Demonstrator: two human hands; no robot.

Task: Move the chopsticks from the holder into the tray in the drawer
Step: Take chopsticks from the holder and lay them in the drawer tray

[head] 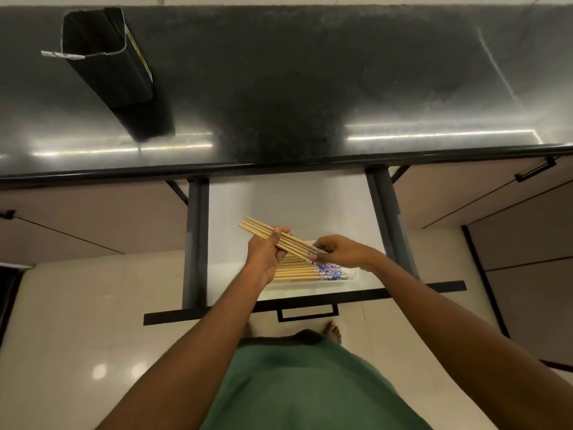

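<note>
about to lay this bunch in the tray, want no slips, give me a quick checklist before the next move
1. Drawer open: ok.
2. Tray under the hands: ok.
3. Left hand grips the held chopsticks: ok.
4. Right hand fingers on their patterned ends: ok.
5. Held bunch lines up with the chopsticks in the tray: not ok, it is angled.
6. Holder emptied: cannot tell.

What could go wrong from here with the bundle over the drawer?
1. The left hand grips the chopstick bundle near mid-length while the right hand only pinches its patterned tips; a loose stick could slip out and land beside the tray in the drawer.
2. The bundle lies diagonal to the chopsticks in the tray; set down unaligned, it may rest across them or over the rim.
</note>
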